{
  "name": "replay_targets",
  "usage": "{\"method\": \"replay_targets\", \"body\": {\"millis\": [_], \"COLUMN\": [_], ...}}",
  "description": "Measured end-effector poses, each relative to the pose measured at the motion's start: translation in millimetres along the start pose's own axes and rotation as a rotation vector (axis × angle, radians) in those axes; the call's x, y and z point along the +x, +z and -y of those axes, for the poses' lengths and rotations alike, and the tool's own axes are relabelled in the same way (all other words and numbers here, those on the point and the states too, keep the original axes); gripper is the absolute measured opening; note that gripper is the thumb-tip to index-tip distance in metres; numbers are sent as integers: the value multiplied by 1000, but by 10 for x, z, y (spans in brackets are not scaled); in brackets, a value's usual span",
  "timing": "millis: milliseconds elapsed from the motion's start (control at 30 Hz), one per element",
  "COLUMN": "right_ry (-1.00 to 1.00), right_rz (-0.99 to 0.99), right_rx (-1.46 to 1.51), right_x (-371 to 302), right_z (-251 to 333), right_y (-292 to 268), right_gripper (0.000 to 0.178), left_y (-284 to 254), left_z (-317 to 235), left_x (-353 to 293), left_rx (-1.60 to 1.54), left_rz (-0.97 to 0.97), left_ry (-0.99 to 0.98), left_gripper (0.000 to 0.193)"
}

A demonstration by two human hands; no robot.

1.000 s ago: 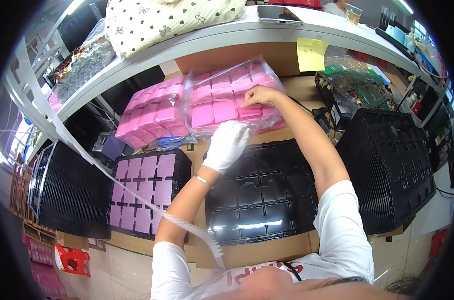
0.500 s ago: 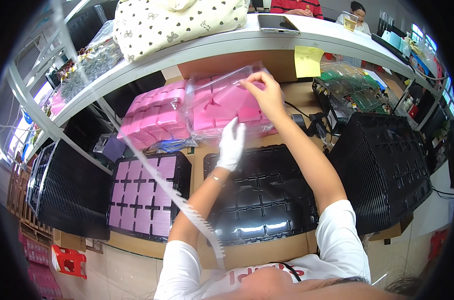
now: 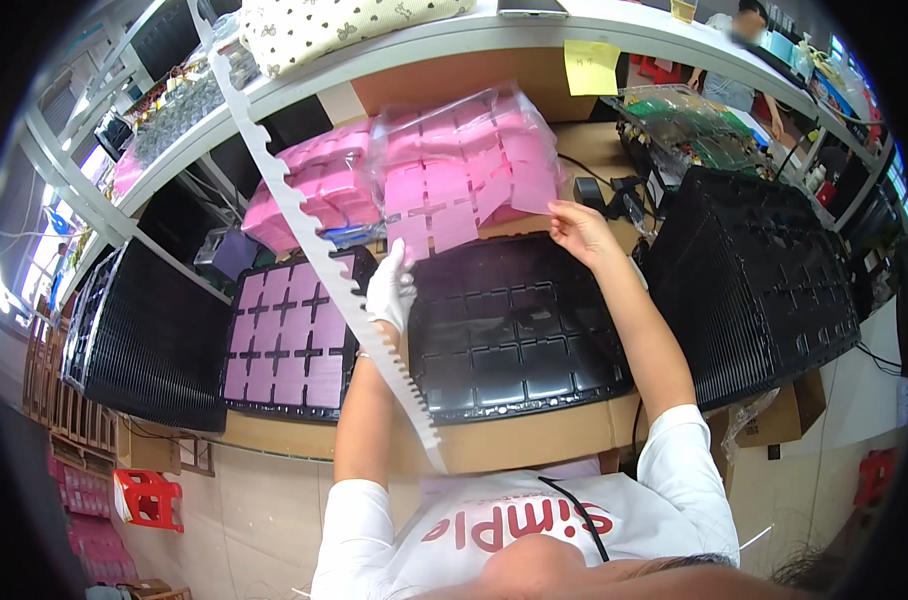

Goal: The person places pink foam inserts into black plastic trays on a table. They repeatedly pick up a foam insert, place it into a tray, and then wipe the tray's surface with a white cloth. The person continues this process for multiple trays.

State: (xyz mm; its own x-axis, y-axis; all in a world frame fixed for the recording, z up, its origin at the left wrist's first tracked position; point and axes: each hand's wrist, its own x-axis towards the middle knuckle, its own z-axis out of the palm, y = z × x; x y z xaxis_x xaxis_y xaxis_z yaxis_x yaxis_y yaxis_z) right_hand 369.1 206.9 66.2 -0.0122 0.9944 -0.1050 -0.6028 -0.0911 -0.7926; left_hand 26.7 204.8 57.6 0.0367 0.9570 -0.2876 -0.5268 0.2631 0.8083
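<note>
- Left: one tall black tray stack (image 3: pixel 144 340); one tray of pink pieces (image 3: pixel 257 313); far, two pink stacks (image 3: pixel 346 185).
- Left gloved hand (image 3: pixel 390 290): pinching one pink sheet (image 3: pixel 454 226) at its near-left corner.
- Centre: the sheet, between the hands, beyond one black tray (image 3: pixel 519 335); looks light, limp, easily torn; best held by opposite corners.
- Right bare hand (image 3: pixel 582 235): pinching its right corner.
- Right: one second tray stack (image 3: pixel 754 300).

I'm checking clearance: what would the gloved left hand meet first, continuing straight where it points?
The pink piece it seems to touch; beyond that, probably the bagged pink stack, though depth is unclear.
</note>
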Motion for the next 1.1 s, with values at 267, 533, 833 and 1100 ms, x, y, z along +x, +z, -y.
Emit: {"method": "replay_targets", "body": {"millis": [267, 533, 833, 1100], "right_ry": [-252, -408, -337, -923], "right_rz": [-296, -496, -505, -549], "right_rx": [-591, -1067, -1227, -1442], "right_x": [-1371, -2219, -2308, -1794], "right_z": [-238, -873, -753, -340], "right_y": [-538, -785, -715, -271], "right_gripper": [11, 13, 16, 13], "left_y": [-352, -385, -526, -214], "left_z": [227, 330, 407, 206], "left_x": [-1029, -1686, -1735, -1142], "left_rx": [1028, 1257, 1505, 1428], "left_rz": [39, -37, -139, -355], "left_ry": [199, -57, 85, 832], "left_gripper": [46, 53, 57, 24]}}
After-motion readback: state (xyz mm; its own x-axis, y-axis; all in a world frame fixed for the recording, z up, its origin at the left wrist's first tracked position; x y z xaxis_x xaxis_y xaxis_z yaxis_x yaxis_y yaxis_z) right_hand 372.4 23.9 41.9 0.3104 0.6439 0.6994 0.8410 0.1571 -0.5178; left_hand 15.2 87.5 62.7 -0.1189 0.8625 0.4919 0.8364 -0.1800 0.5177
